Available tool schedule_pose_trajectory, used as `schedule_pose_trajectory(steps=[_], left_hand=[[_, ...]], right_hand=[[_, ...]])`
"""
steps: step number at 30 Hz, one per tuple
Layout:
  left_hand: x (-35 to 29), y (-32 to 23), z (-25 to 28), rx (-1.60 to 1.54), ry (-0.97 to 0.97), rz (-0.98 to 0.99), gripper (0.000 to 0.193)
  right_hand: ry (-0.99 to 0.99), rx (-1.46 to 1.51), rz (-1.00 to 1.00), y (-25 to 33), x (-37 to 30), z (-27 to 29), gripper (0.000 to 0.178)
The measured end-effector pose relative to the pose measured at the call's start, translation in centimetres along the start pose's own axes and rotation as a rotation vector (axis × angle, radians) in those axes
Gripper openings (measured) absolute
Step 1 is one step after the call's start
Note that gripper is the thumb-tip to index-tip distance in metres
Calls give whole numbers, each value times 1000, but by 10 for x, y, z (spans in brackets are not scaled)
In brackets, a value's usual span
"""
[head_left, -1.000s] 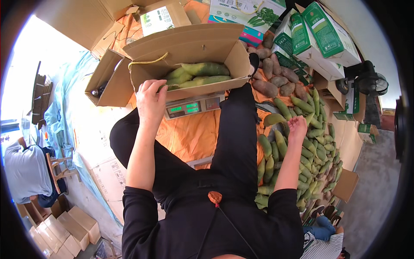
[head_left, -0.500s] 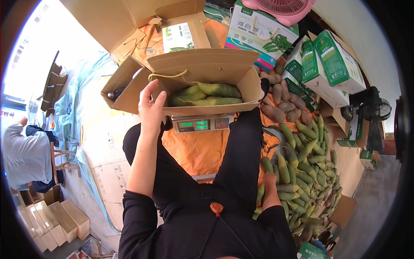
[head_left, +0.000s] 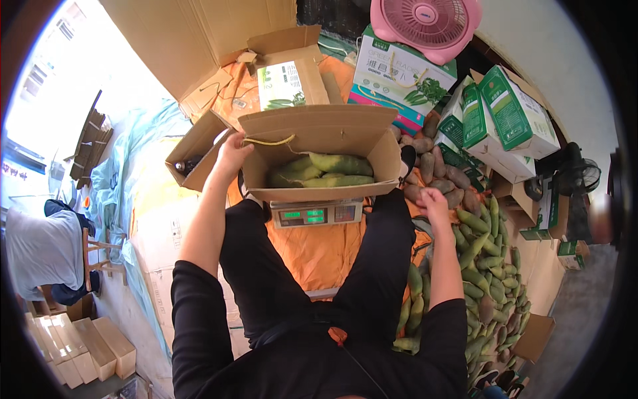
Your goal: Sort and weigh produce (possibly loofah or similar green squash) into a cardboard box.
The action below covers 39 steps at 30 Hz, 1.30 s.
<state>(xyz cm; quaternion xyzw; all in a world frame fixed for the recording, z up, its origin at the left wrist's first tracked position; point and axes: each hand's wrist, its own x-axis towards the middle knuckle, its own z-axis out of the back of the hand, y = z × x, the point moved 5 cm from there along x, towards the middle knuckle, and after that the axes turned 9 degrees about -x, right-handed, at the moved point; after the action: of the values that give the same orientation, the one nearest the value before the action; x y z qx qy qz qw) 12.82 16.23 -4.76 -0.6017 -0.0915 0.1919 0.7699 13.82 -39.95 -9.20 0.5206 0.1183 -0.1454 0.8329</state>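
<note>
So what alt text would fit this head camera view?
A seated person's left hand grips the side of an open cardboard box of green fruit on a digital scale, while the right hand reaches into a fruit pile alongside.

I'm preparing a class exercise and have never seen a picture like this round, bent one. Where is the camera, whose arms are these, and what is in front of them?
The camera sits on the person's head and looks down, so the view bends at its rim. The arms rising from below are the wearer's own. The left hand grips the edge of an open cardboard box of long green fruits, which stands on a digital scale. The right hand reaches over a heap of green and brown fruits on the ground; whether it holds one is unclear. Printed cartons and a pink fan stand behind.
</note>
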Motion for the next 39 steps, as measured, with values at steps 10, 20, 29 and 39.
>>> schedule_pose_trajectory(steps=[10,20,29,39], left_hand=[[-45,-95,-17,702,16,-104,23],[-38,-58,-5,653,32,52,57],[-23,-17,-11,826,160,350,46],[18,-26,11,819,191,97,38]], right_hand=[[7,-455,350,124,34,-26,27],[147,-1096,218,134,35,-49,48],[134,-981,14,114,39,-65,43],[124,-949,224,149,54,-65,37]])
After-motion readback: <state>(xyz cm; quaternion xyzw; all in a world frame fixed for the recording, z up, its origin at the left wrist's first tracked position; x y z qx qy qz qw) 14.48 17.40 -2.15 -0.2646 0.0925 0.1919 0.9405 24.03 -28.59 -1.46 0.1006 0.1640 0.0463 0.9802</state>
